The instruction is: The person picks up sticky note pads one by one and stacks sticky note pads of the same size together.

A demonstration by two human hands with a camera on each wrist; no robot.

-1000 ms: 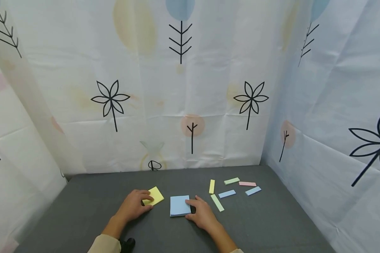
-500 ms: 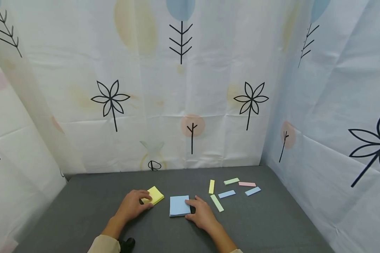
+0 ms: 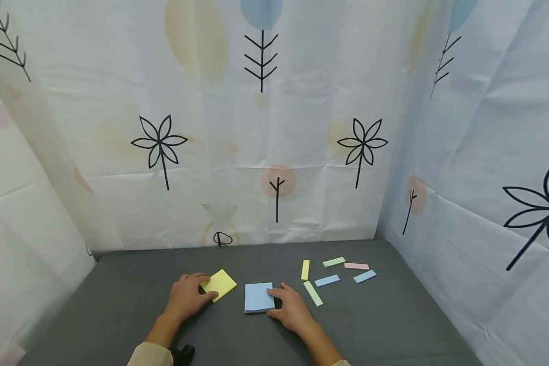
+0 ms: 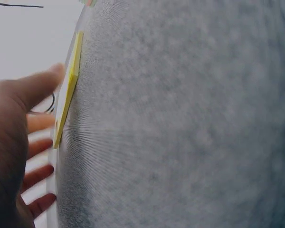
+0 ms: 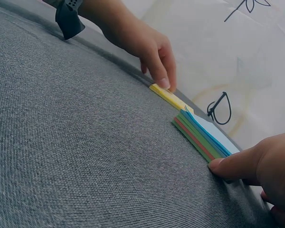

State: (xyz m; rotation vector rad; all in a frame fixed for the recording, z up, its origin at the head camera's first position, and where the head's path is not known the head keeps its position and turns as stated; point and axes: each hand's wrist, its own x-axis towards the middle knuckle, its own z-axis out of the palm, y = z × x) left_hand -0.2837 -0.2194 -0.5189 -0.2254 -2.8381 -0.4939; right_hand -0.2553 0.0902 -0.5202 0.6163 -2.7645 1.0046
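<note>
A yellow sticky-note pad (image 3: pixel 221 284) lies flat on the grey table at left of centre. My left hand (image 3: pixel 186 297) is at its left edge, thumb and fingers spread in the left wrist view, fingertips near or touching the pad (image 4: pixel 68 95). Just to the right lies a square stack of sticky notes (image 3: pixel 258 297), light blue on top. In the right wrist view, green and reddish layers show beneath the blue of the stack (image 5: pixel 199 135). My right hand (image 3: pixel 294 310) holds this stack by its right side between thumb and fingers.
Several narrow coloured strips lie on the right of the table: a yellow strip (image 3: pixel 305 270), a pink strip (image 3: pixel 357 266), a blue strip (image 3: pixel 327 280) and a green strip (image 3: pixel 313 293) among them. White patterned cloth (image 3: pixel 302 127) walls in the back and sides.
My left hand has drawn back slightly to the left and its fingers have loosened, so more of the yellow pad shows. My right hand and the blue-topped stack stay put.
</note>
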